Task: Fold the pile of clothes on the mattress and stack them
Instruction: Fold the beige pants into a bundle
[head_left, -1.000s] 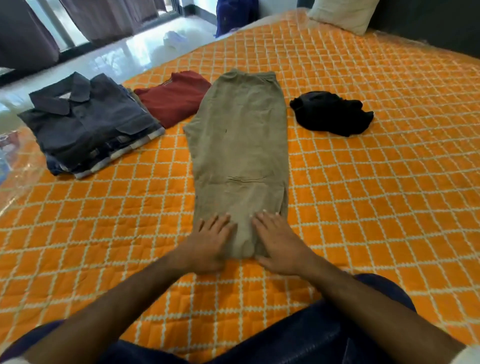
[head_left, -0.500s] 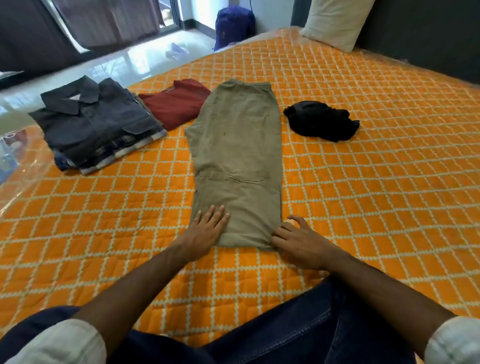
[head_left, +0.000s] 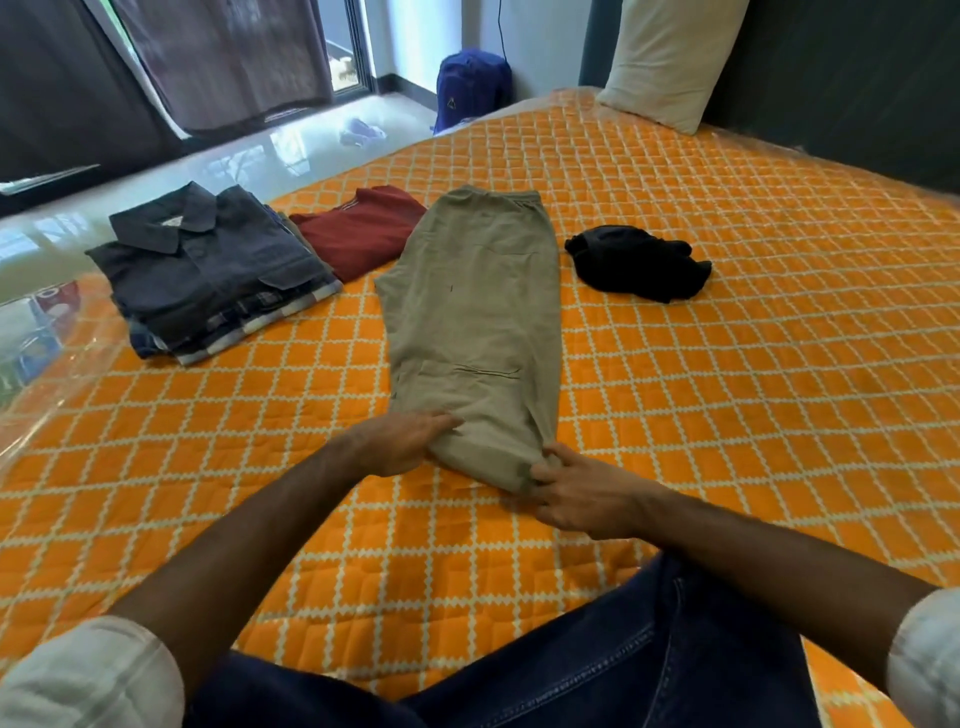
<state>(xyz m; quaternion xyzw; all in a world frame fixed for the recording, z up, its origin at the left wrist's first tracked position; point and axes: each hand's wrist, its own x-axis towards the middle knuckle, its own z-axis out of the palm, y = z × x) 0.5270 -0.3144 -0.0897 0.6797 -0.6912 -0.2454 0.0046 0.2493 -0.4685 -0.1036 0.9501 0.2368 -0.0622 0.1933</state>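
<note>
Khaki trousers (head_left: 472, 317) lie folded lengthwise on the orange quilted mattress (head_left: 727, 389), waistband at the far end. My left hand (head_left: 400, 441) grips the near left corner of the trousers, thumb on top. My right hand (head_left: 576, 488) pinches the near right corner, and the near end is lifted slightly off the mattress. A stack of folded shirts (head_left: 208, 270) with a dark grey one on top sits at the left. A folded maroon shirt (head_left: 363, 228) lies beside it. A crumpled black garment (head_left: 639, 262) lies to the right of the trousers.
A cream pillow (head_left: 670, 57) leans on the dark headboard at the far end. A blue backpack (head_left: 470, 85) stands on the glossy floor beyond the mattress edge. Curtains and a window run along the left. My knees in dark jeans (head_left: 597, 670) are at the near edge.
Both hands went from resting flat on the near end of the trousers to its two corners. They now hold the corners and the end has lifted a little.
</note>
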